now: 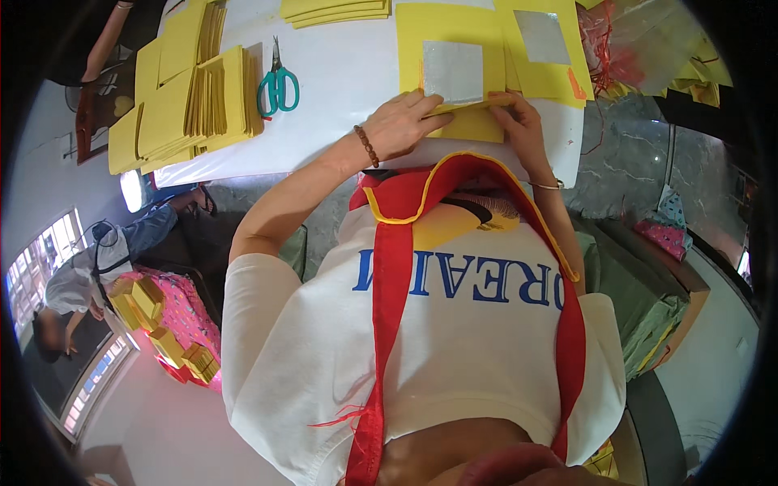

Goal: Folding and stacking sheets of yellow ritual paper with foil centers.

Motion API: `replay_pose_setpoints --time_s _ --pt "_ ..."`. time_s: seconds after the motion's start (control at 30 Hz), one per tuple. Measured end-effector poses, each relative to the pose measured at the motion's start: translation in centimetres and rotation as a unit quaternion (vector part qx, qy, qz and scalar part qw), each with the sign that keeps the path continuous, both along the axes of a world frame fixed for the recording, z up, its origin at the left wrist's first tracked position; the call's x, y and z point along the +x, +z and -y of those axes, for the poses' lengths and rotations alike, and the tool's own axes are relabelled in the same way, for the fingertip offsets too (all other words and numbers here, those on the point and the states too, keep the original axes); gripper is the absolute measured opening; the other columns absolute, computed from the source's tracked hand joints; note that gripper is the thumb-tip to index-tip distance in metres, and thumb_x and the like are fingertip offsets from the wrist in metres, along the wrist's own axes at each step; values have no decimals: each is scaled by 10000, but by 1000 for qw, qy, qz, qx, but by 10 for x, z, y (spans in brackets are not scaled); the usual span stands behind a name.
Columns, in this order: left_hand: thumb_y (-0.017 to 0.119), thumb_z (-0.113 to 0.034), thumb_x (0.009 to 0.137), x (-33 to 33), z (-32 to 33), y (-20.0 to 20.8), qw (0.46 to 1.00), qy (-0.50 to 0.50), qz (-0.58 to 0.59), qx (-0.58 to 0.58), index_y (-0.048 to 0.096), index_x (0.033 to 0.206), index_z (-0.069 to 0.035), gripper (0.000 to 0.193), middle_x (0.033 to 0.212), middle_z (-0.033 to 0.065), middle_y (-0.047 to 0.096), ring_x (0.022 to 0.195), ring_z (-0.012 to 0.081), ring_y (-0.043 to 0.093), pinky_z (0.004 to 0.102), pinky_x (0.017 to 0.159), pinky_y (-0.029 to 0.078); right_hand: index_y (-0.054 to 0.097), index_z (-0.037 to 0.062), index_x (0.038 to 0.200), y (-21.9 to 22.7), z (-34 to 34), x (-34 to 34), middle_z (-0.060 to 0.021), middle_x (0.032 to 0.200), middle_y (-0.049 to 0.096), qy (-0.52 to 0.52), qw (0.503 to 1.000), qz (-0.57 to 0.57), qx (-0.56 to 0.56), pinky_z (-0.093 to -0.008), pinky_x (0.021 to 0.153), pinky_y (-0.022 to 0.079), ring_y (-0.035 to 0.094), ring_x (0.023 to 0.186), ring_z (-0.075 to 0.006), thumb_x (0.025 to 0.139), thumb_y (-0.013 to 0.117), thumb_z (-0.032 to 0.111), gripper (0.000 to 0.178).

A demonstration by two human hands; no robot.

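A yellow paper sheet (pixel 412 49) with a silver-grey rectangle (pixel 452 71) on it lies at the table's near edge. My left hand (pixel 397 125), a brown bead bracelet at its wrist, has bent fingers on the sheet's near edge. Across from it my right hand (pixel 523 130) pinches the same edge between thumb and fingers, where the paper is bent up into a fold. Just right of it lies another yellow sheet (pixel 559 77) with a silver rectangle. Teal-handled scissors (pixel 279 87) rest left of my hands, their blades pointing away.
Stacks of folded yellow paper (pixel 219 97) fill the white table's (pixel 340 65) left side, with more at the far edge. Clear plastic and red string (pixel 640 40) lie at the right. Another person (pixel 85 267) is at the left, near yellow bundles (pixel 166 344) on pink cloth.
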State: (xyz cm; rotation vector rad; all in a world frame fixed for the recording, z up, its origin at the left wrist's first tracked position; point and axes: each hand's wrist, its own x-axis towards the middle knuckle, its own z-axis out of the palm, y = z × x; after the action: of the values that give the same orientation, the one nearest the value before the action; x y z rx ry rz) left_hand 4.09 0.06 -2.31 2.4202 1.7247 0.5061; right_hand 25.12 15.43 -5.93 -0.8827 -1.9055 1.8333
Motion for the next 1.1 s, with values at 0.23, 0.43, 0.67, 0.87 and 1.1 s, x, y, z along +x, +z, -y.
replay_pose_setpoints --time_s 0.23,0.43,0.67,0.87,1.1 --pt "674 -156 679 -2 3 -7 999 -10 33 6 549 1159 -94 499 1133 102 519 986 264 517 351 834 449 569 13 1120 7 10 6 -50 1134 566 -84 994 -64 8 -269 944 369 497 1086 -141 872 544 88 260" --pt "653 -183 818 -26 -13 7 946 36 285 -151 636 937 -40 187 850 73 603 762 202 560 287 723 465 536 15 1165 2 17 12 -64 1083 576 -128 987 -99 16 -269 915 385 513 1047 -140 936 475 175 286" --pt "589 -270 876 -51 -32 9 816 148 423 -366 635 971 -28 265 820 17 622 777 85 526 245 718 426 491 18 1221 5 20 13 -79 998 602 -125 991 -50 1 -288 888 399 547 934 -146 973 396 236 344" --pt "596 -200 847 -57 -34 6 809 122 443 -367 651 947 -18 214 817 7 629 781 74 537 236 717 426 493 1 1216 13 20 8 -98 980 619 -122 992 -28 -3 -285 877 402 547 918 -155 987 335 292 403" --pt "596 -182 815 -57 -33 -11 814 108 459 -338 666 903 -12 204 781 13 642 746 67 551 221 667 427 488 -4 1224 12 18 4 -114 1005 623 -131 990 -11 -41 -279 891 389 550 951 -159 986 336 292 408"
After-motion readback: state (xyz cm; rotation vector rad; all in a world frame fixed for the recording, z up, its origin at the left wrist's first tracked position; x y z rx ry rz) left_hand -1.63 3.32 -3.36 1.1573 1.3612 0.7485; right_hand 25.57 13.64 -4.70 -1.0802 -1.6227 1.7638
